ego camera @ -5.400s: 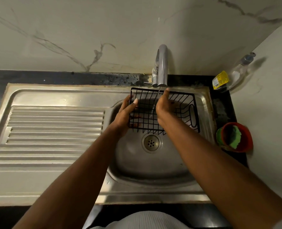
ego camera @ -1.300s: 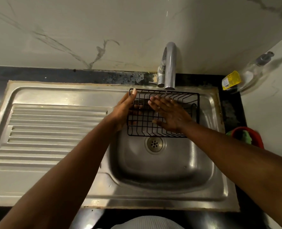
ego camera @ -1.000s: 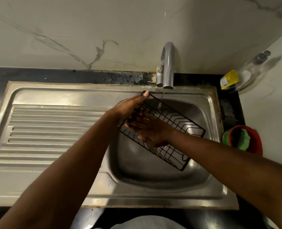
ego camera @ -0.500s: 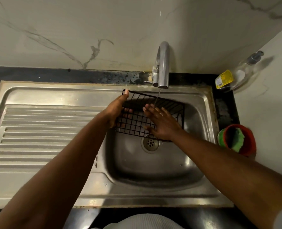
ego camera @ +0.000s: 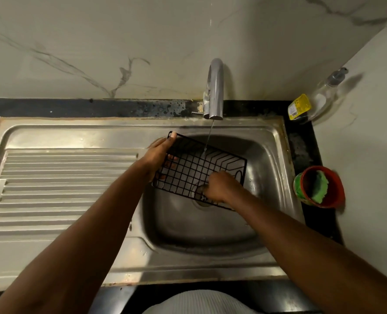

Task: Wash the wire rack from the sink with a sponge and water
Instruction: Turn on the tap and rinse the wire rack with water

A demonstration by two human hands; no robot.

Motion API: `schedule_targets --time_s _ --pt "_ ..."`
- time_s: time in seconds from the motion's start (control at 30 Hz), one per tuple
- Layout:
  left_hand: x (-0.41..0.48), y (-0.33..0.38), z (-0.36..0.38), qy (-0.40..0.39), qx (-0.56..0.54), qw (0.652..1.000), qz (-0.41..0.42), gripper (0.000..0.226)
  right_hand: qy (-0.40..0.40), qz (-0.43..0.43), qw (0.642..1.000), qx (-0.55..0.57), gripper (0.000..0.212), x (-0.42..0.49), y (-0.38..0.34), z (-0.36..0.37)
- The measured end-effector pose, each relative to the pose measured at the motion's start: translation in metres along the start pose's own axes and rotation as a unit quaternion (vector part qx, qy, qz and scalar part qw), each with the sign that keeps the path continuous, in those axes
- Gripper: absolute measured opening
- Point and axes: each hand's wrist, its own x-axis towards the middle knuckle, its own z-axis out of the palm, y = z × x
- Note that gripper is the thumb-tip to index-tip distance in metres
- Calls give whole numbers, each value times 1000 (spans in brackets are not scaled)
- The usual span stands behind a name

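Note:
A black wire rack (ego camera: pixel 194 168) is held tilted above the steel sink basin (ego camera: pixel 210 227), under a thin stream of water from the tap (ego camera: pixel 215 87). My left hand (ego camera: pixel 158 157) grips the rack's left end, thumb on its top corner and fingers showing through the grid. My right hand (ego camera: pixel 222 188) rests on the rack's near right edge with its fingers curled over the wires. A green sponge (ego camera: pixel 317 184) sits in a red bowl (ego camera: pixel 333 189) on the counter to the right, away from both hands.
The ribbed steel drainboard (ego camera: pixel 63 184) lies left of the basin. A clear soap dispenser bottle (ego camera: pixel 319 98) with a yellow label leans in the back right corner. A marble wall stands behind and to the right.
The rack has tilted so its right end sits lower in the basin. My right hand slid from the middle of the grid down to the near right edge and curled its fingers.

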Motion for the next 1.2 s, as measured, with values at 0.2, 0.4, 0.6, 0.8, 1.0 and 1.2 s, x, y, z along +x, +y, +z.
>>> schedule_targets --time_s 0.2,0.4,0.6,0.8,1.0,1.2 --pt "1 -6 -9 11 -70 997 -34 67 159 -203 939 227 13 -4 24 -12" --pt "1 -15 -5 -18 -101 994 -31 62 419 102 879 205 49 -10 74 -11" --pt "13 -27 20 2 -93 993 -67 71 206 168 904 336 22 -7 83 4" --pt "30 -42 47 81 33 994 -58 63 225 218 884 348 17 34 99 39" --pt "48 -65 39 135 91 980 -113 42 202 207 874 391 18 65 97 55" --pt "56 -71 43 112 102 980 -129 44 172 277 873 362 48 60 85 50"
